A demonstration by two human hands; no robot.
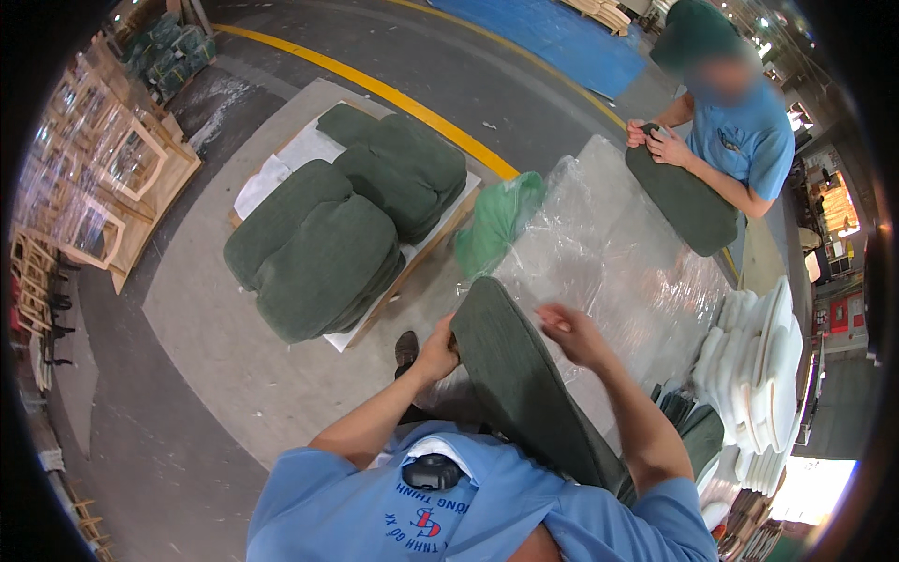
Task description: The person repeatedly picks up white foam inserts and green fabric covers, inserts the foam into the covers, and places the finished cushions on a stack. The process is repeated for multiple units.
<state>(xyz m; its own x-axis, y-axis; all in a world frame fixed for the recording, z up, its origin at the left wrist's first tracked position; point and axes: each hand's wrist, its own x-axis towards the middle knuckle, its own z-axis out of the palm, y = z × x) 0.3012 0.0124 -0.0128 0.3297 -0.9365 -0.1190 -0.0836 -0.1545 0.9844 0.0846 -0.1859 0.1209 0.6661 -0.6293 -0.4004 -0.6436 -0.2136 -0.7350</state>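
Note:
A dark green fabric cushion (510,361) stands tilted in front of my body, its narrower end pointing away from me. My left hand (438,350) is closed on its left edge, with the fingertips partly hidden behind the fabric. Just off the cushion's right edge is my right hand (573,335), raised above a plastic-covered surface (609,244). Its fingers look bent and are smeared by motion, so whether they pinch anything small cannot be made out.
Stacked green cushions (328,253) lie on a low pallet at left. Green cloth (501,220) rests at the plastic's edge. Across stands a co-worker (740,140) holding another cushion (679,197). White foam pads (754,365) are piled at right; wooden frames (103,178) stand far left.

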